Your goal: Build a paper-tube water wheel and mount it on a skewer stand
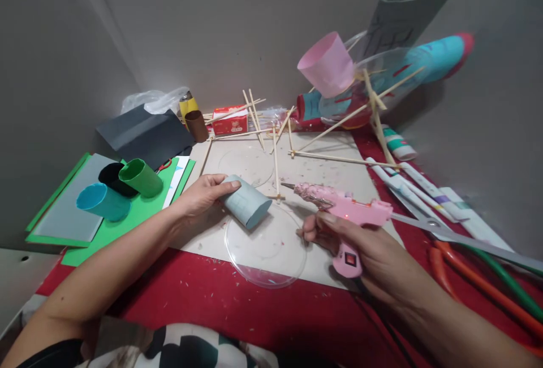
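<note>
My left hand (211,191) pinches a pale grey-blue paper tube (246,201) by its far left end, with the tube tilted toward me. In my right hand (343,235) is a pink hot glue gun (339,205), gripped by its handle, its nozzle pointing left toward the tube but apart from it. A clear round plastic lid (265,255) lies below the tube on the pale board (326,173). Behind the tube stands a frame of thin wooden sticks (276,161), joined at the corners.
Blue (104,203), green (142,178) and black paper tubes stand on green sheets at left. A red tissue pack (230,121) lies at the back. To the right are a pink paper cup (326,65) on a stick structure, a blue rocket-like model (436,57) and large scissors (449,249).
</note>
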Demonstrator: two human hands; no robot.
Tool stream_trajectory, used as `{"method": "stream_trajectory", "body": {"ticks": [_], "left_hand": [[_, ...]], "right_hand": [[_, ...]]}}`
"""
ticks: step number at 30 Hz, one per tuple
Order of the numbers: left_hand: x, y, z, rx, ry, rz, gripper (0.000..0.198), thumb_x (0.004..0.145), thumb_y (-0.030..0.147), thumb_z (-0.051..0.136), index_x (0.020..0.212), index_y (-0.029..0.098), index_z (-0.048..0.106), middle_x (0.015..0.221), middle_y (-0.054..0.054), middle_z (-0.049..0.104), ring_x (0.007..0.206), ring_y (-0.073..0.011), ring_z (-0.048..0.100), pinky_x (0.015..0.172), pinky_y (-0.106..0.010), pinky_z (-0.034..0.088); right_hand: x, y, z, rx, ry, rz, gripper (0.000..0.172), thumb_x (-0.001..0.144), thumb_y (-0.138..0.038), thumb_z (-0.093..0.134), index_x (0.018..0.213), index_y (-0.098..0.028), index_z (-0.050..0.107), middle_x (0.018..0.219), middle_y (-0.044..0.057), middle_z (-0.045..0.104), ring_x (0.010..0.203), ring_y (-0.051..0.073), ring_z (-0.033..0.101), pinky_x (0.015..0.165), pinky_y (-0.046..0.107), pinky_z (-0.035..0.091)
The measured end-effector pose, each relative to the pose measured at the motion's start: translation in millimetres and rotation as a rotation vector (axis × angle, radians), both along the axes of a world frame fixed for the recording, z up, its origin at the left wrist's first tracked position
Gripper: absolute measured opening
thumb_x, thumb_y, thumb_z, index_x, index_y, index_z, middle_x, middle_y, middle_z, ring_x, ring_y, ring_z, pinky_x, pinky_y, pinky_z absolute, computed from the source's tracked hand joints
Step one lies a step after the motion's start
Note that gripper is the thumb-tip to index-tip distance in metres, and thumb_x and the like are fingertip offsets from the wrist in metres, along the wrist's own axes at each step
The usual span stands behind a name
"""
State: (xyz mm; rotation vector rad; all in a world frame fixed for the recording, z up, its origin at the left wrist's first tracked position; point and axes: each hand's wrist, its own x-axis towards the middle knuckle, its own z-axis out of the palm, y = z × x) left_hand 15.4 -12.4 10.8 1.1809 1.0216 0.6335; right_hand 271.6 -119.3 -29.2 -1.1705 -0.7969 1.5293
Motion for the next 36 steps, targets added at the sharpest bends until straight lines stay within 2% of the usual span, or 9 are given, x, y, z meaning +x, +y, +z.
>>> {"method": "stream_trajectory", "body": {"ticks": [5, 20, 29, 33, 36], "left_hand": [[4, 4, -8.0, 0.004, 0.000, -0.054, 0.032, 0.075, 0.042, 0.079, 0.077, 0.012, 0.067, 0.067, -0.003, 0.059, 0.059, -0.0107, 0.048, 0.058, -0.026, 0.035], [5, 11, -19.7, 0.080, 0.000, -0.104, 0.037, 0.074, 0.047, 0.079, 0.081, 0.013, 0.066, 0.068, -0.002, 0.060, 0.059, -0.0104, 0.048, 0.058, -0.026, 0.034], [3, 10, -28.2, 0.161, -0.028, -0.101, 0.034, 0.081, 0.046, 0.073, 0.086, 0.014, 0.065, 0.070, -0.001, 0.057, 0.060, -0.0100, 0.046, 0.057, -0.025, 0.034], [1, 9, -29.8, 0.222, -0.054, -0.099, 0.032, 0.084, 0.045, 0.071, 0.085, 0.014, 0.064, 0.073, -0.001, 0.057, 0.065, -0.0114, 0.047, 0.061, -0.026, 0.036], [1, 9, -28.7, 0.230, -0.110, -0.103, 0.028, 0.082, 0.041, 0.074, 0.086, 0.014, 0.065, 0.078, -0.002, 0.058, 0.071, -0.0122, 0.050, 0.068, -0.026, 0.039]], "right_hand": [[1, 0, -2.5, -0.022, -0.043, 0.014, 0.031, 0.079, -0.050, 0.073, 0.077, -0.019, 0.074, 0.081, 0.006, 0.068, 0.085, 0.022, 0.061, 0.083, 0.031, 0.049], [1, -5, 2.4, -0.060, -0.153, 0.018, 0.035, 0.079, -0.055, 0.071, 0.077, -0.020, 0.073, 0.081, 0.005, 0.068, 0.086, 0.023, 0.059, 0.079, 0.031, 0.044], [4, -9, -0.6, -0.141, -0.164, 0.042, 0.035, 0.075, -0.057, 0.073, 0.079, -0.022, 0.073, 0.082, 0.005, 0.065, 0.082, 0.021, 0.057, 0.064, 0.024, 0.045], [4, -8, -2.0, -0.117, -0.150, -0.024, 0.034, 0.072, -0.056, 0.075, 0.078, -0.023, 0.075, 0.083, 0.006, 0.067, 0.086, 0.023, 0.060, 0.069, 0.025, 0.048], [2, -8, -1.6, -0.113, -0.147, -0.019, 0.033, 0.073, -0.054, 0.075, 0.078, -0.022, 0.075, 0.083, 0.006, 0.068, 0.085, 0.024, 0.060, 0.071, 0.026, 0.049]]}}
